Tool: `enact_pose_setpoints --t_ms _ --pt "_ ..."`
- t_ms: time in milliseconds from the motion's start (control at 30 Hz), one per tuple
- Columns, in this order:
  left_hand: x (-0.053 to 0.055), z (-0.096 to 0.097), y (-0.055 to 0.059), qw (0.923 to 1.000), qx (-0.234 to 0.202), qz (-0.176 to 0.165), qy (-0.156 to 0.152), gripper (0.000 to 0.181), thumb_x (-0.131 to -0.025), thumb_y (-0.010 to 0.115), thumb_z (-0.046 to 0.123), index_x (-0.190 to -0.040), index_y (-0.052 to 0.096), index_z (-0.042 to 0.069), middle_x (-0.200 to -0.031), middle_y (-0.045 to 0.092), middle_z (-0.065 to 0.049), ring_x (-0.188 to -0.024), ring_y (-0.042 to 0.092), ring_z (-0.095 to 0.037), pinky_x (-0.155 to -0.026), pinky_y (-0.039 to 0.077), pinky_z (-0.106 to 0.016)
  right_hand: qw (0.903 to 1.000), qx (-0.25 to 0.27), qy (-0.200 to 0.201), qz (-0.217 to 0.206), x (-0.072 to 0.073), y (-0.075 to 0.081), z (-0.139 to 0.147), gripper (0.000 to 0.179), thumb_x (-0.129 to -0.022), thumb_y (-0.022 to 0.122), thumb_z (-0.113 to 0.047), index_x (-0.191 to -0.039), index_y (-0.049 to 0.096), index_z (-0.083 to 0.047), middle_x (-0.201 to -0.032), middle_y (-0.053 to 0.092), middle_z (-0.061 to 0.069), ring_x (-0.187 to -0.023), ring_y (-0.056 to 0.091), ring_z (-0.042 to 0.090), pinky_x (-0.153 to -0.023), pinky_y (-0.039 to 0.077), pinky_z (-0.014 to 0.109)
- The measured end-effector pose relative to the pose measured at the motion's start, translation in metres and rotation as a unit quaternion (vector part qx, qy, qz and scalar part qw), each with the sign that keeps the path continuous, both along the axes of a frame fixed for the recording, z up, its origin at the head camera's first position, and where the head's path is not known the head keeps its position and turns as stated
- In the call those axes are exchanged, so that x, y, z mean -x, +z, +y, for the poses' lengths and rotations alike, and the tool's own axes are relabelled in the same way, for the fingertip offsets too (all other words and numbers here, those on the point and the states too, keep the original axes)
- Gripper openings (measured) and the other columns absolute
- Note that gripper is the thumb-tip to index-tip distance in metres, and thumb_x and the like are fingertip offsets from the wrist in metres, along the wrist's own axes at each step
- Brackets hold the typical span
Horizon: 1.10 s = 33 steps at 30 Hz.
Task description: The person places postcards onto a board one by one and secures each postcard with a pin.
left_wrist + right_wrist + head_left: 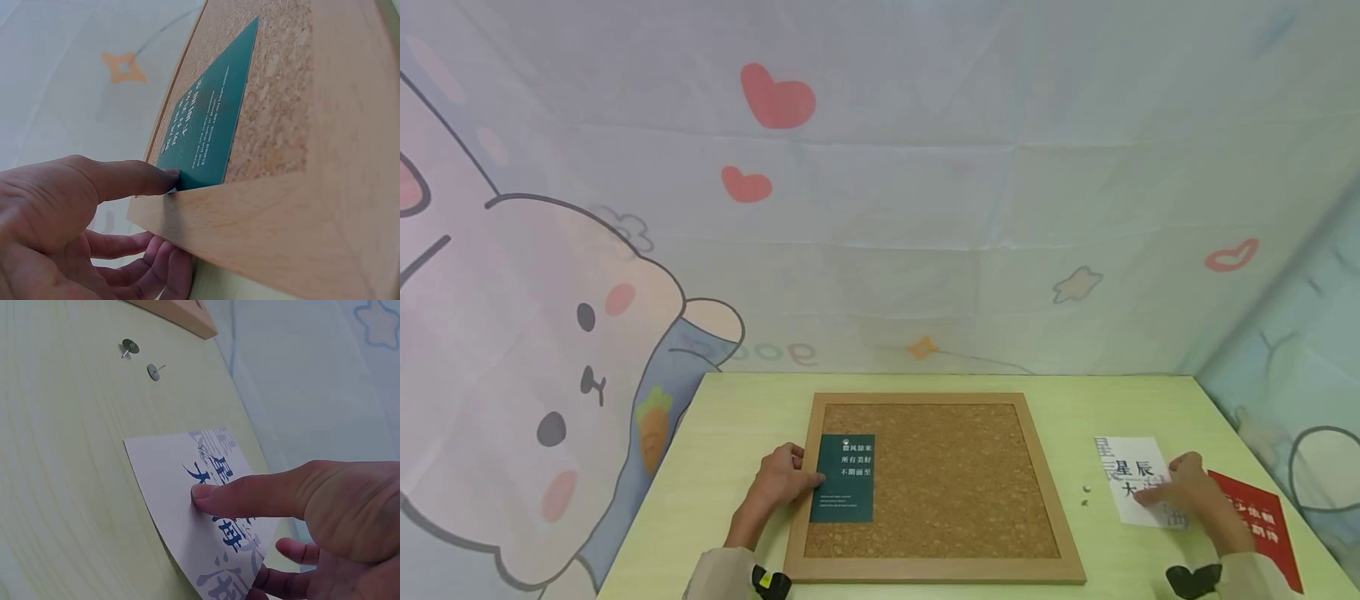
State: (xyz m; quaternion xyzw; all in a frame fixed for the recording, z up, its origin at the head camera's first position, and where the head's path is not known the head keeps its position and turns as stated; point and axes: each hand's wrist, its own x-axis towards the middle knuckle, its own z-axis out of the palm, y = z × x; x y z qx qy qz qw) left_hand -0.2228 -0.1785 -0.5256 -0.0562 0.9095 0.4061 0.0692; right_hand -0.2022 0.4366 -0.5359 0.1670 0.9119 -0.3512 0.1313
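Observation:
A wood-framed cork board (955, 483) lies on the table, with a dark green card (844, 492) flat on its left part. My left hand (781, 478) grips the board's left edge. In the left wrist view its thumb (140, 178) presses on the green card's edge, while the fingers curl against the frame's outer side. To the right of the board, my right hand (1193, 492) pinches a white card (1123, 454) with blue characters. The thumb (250, 497) lies on top; the fingers are at the card's edge, partly hidden beneath it.
Two metal thumbtacks, one (130, 346) beside the other (154, 372), lie loose between the board and the white card. Partly behind the right forearm is a red card (1276, 533) near the table's right edge. A printed cloth (887, 283) hangs behind the table (752, 408).

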Motion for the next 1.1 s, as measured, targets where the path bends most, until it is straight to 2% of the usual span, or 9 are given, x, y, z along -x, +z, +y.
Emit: enact_pose_setpoints --t_ms 167,300,667,867,1100 --pt "-0.001 0.0 0.003 1.0 0.004 0.001 -0.001 0.052 -0.084 0.083 0.012 -0.121 0.056 -0.012 -0.105 0.063 -0.02 -0.088 0.063 -0.03 -0.076 0.057 -0.044 0.9985 0.03 0.022 0.04 0.002 -0.001 0.0 0.109 -0.078 0.092 -0.03 -0.141 0.012 0.009 -0.128 0.035 0.044 -0.106 0.046 0.049 -0.085 0.045 0.051" --pt "-0.001 0.0 0.002 1.0 0.004 0.003 0.0 0.052 -0.084 0.084 0.012 -0.121 0.056 -0.012 -0.105 0.063 -0.02 -0.088 0.062 -0.029 -0.077 0.057 -0.044 0.9977 0.051 0.023 0.039 0.004 0.002 -0.002 0.109 -0.082 0.089 -0.024 -0.15 0.007 0.004 -0.138 0.027 0.046 -0.111 0.043 0.053 -0.087 0.045 0.055" --pt "0.0 0.0 -0.001 1.0 0.0 0.006 -0.002 0.052 -0.083 0.084 0.012 -0.121 0.057 -0.012 -0.104 0.064 -0.02 -0.087 0.063 -0.029 -0.077 0.057 -0.045 0.9968 0.062 0.021 0.046 0.005 0.017 -0.011 0.099 -0.087 0.083 -0.018 -0.15 0.01 0.005 -0.139 0.026 0.044 -0.111 0.043 0.051 -0.084 0.045 0.049" --pt "0.001 0.001 -0.001 1.0 0.002 0.004 0.0 0.051 -0.084 0.084 0.013 -0.12 0.057 -0.011 -0.103 0.064 -0.019 -0.087 0.063 -0.029 -0.075 0.057 -0.043 0.9957 0.073 0.02 0.053 0.008 0.024 -0.02 0.1 -0.089 0.081 -0.02 -0.153 0.008 0.006 -0.142 0.025 0.044 -0.117 0.039 0.054 -0.09 0.044 0.057" --pt "0.001 0.0 -0.001 1.0 0.001 0.004 -0.004 0.05 -0.084 0.084 0.012 -0.119 0.057 -0.012 -0.102 0.065 -0.019 -0.085 0.064 -0.028 -0.074 0.057 -0.043 0.9945 0.078 0.029 0.064 0.013 0.034 -0.037 0.098 -0.093 0.076 -0.022 -0.154 0.005 0.007 -0.143 0.025 0.044 -0.121 0.037 0.055 -0.093 0.043 0.06"
